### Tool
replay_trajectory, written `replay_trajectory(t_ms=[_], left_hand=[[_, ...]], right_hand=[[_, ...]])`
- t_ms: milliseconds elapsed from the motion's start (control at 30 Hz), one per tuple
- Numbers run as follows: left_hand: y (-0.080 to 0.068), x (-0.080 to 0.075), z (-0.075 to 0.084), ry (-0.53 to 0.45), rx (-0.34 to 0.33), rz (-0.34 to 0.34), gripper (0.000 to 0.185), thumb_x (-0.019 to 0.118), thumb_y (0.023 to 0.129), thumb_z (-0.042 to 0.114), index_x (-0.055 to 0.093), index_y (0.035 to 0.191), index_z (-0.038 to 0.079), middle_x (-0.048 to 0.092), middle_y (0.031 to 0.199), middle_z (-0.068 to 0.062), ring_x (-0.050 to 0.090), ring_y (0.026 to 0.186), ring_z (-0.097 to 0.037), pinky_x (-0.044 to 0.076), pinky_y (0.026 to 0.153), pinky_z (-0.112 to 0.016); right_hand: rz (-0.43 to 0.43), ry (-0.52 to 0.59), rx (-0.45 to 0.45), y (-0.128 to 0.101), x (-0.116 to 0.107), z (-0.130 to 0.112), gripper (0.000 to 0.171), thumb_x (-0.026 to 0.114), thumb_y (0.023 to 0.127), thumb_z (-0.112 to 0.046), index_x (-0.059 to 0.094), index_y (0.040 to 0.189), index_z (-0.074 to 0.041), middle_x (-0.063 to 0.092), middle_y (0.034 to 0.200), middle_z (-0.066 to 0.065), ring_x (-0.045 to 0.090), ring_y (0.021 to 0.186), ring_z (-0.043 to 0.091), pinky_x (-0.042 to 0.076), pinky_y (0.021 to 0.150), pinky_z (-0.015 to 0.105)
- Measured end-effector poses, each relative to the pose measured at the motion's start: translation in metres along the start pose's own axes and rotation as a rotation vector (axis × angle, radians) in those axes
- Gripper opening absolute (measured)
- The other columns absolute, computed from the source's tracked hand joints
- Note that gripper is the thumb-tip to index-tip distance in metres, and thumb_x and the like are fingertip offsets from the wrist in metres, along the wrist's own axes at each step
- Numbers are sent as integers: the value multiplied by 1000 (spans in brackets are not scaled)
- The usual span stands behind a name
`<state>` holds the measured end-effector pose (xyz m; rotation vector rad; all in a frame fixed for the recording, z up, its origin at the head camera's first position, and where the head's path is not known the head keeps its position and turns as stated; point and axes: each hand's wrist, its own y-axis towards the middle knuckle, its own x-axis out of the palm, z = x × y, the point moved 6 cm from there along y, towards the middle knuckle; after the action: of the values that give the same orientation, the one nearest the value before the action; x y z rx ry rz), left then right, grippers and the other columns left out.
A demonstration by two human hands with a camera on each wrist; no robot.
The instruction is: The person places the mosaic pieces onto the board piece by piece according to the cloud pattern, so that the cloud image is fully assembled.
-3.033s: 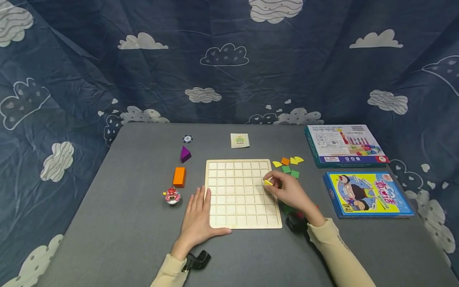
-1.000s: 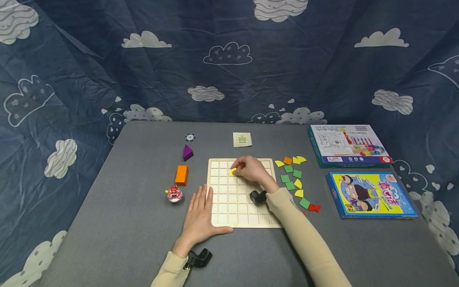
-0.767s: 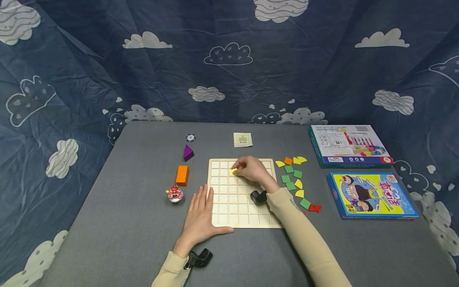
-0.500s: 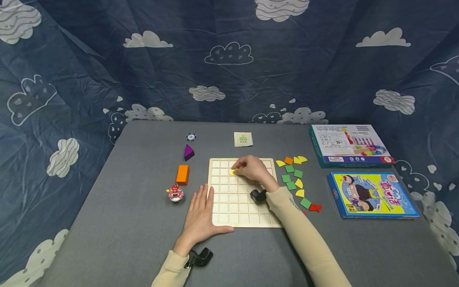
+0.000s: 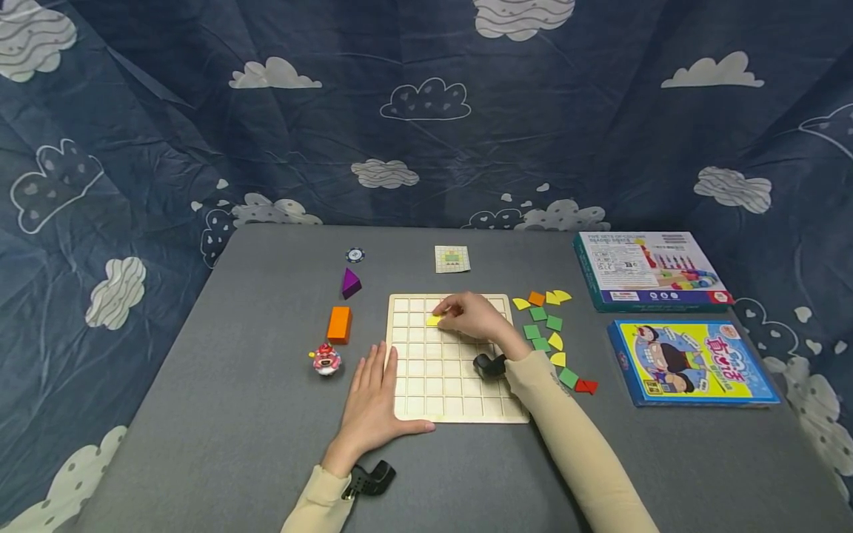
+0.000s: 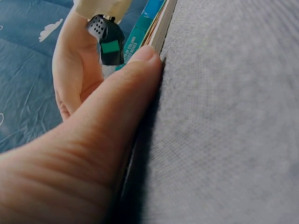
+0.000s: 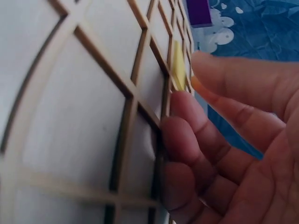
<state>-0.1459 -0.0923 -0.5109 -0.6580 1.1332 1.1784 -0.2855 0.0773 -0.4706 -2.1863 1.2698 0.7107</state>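
Yellow piece (image 5: 433, 320) lies in a cell of the wooden grid board (image 5: 460, 407), third column from the board's left edge and second row from its far edge. Just beside it, over the board, is the right hand (image 5: 474, 316), its fingers loosely bent and the thumb apart from the piece, gripping nothing; whether a fingertip touches it I cannot tell. At the board's left edge rests the left hand (image 5: 368, 411), fingers straight and holding nothing, thumb stretched along the near edge. Near the board's right edge lie loose green pieces (image 5: 540, 345) and red pieces (image 5: 586, 386), with more yellow ones. Left of the board stand an orange block (image 5: 339, 326), a purple block (image 5: 351, 283) and a small toy figure (image 5: 326, 359). Beyond its far edge, a patterned card (image 5: 452, 259) lies on the grey surface (image 5: 220, 414); well to its right are two boxes (image 5: 693, 363)
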Motion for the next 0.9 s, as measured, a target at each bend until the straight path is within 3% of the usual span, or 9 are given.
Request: replay_trajectory(t_ms=[200, 600, 900], left_hand=[[0, 0, 0, -8, 0, 5, 133, 61, 58, 84, 18, 149, -3, 11, 155, -23, 6, 142, -33, 4, 114, -44], [-2, -2, 0, -16, 1, 16, 133, 64, 58, 82, 19, 149, -4, 11, 154, -23, 8, 142, -34, 5, 113, -45], [-1, -1, 1, -15, 14, 15, 133, 62, 58, 83, 19, 149, -4, 11, 154, -24, 7, 142, -34, 5, 113, -45]], right_hand=[[2, 12, -43, -13, -10, 4, 23, 68, 89, -21, 71, 108, -9, 63, 83, 0, 52, 71, 17, 43, 62, 31], [140, 57, -87, -44, -49, 28, 25, 65, 91, -18, 69, 110, -1, 64, 89, 6, 56, 73, 21, 46, 63, 34], [264, -16, 37, -64, -82, 60, 23, 64, 92, -23, 70, 104, -4, 64, 91, 9, 53, 75, 24, 45, 62, 35]])
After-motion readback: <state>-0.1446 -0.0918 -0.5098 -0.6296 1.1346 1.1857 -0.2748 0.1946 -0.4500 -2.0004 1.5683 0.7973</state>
